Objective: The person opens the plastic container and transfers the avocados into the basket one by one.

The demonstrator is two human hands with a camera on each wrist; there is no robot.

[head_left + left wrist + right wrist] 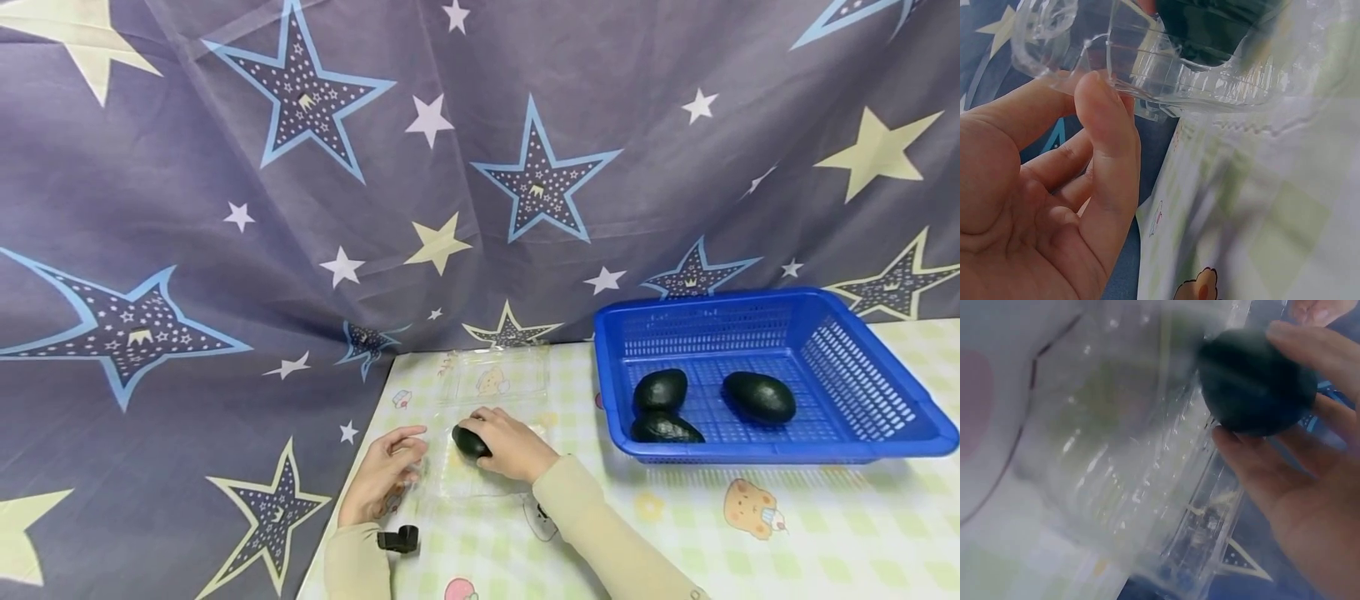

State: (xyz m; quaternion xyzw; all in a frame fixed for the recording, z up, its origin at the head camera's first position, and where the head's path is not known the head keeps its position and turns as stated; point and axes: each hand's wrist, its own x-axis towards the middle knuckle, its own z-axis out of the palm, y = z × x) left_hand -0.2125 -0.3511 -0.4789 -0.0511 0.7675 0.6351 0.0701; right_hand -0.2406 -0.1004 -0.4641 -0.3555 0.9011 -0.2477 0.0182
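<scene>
A clear plastic clamshell box (468, 492) lies opened on the table, its lid folded back toward the curtain. My right hand (513, 446) grips a dark green avocado (471, 442) from above, over the near half of the box. In the right wrist view, the fingers curl round the avocado (1254, 384) beside the blurred clear plastic. My left hand (382, 477) is at the box's left side. The left wrist view shows its thumb and forefinger pinching the rim of the clear box (1166, 94), with the avocado (1210, 28) behind the plastic.
A blue plastic basket (750, 454) stands on the right, with several avocados (759, 397) inside. Behind the table hangs a grey-purple star-patterned curtain (480, 275). A green-and-white checked cloth (675, 542) covers the table. A small black device (399, 539) sits at the left sleeve.
</scene>
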